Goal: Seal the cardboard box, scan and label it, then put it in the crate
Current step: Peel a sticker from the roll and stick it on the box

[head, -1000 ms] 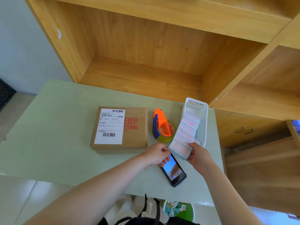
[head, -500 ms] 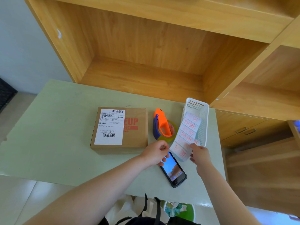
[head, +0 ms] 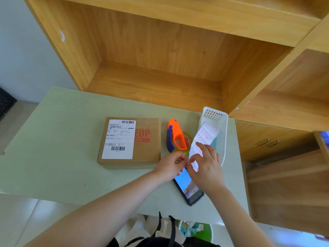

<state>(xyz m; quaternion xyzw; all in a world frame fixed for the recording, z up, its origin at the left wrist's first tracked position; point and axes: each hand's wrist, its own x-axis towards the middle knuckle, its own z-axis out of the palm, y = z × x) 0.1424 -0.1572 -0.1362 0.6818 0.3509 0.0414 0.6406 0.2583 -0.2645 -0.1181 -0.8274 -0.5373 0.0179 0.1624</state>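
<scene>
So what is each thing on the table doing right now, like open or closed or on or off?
Cardboard box: closed, flat on the table, shipping label on top.
Handheld scanner: lying flat, screen lit.
Tape dispenser: resting on the table, nobody touching it.
Sticker strip: leaning out of the white basket.
Left hand: fingers pinched at the strip's lower end.
Right hand: holding the strip.

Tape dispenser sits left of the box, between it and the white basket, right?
No. The head view shows the tape dispenser right of the box, between it and the white basket.
</scene>
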